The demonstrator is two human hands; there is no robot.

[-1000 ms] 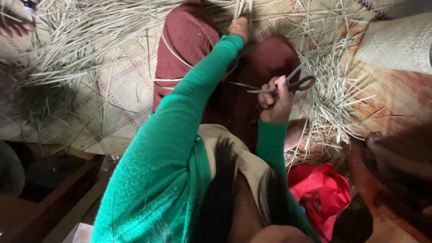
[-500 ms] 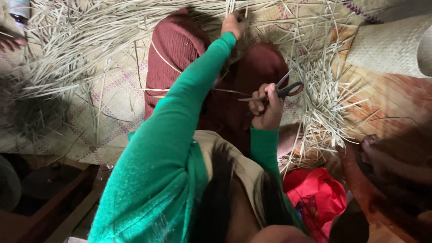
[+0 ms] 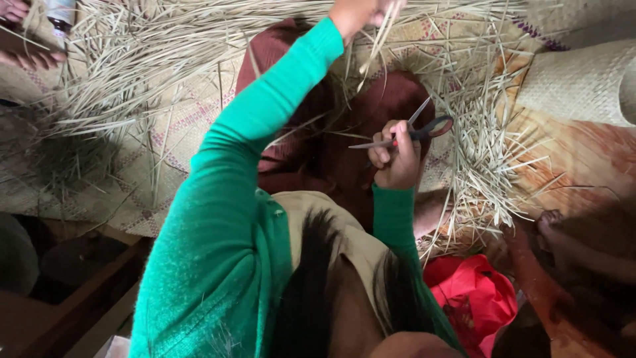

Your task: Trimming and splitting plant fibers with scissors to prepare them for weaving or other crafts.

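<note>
Scissors (image 3: 414, 131) sit in the right hand (image 3: 396, 159), fingers curled tight around the dark handles, blades parted and pointing left across the maroon cloth (image 3: 344, 132) over the lap. Up beyond that, the left hand (image 3: 354, 12) reaches high on a green sleeve (image 3: 265, 132), closed on a few pale straw strips (image 3: 377, 46) that hang down from it toward the scissors; the top edge cuts off its fingers. All around both hands lies a thick scatter of loose straw (image 3: 165, 59) on a woven mat (image 3: 165, 152). Right of the scissor hand rests a rolled woven mat (image 3: 583, 83); below it, near the elbow, a red bag (image 3: 474, 295). Far off to the left, another person's hand (image 3: 26, 40) shows at the corner.
</note>
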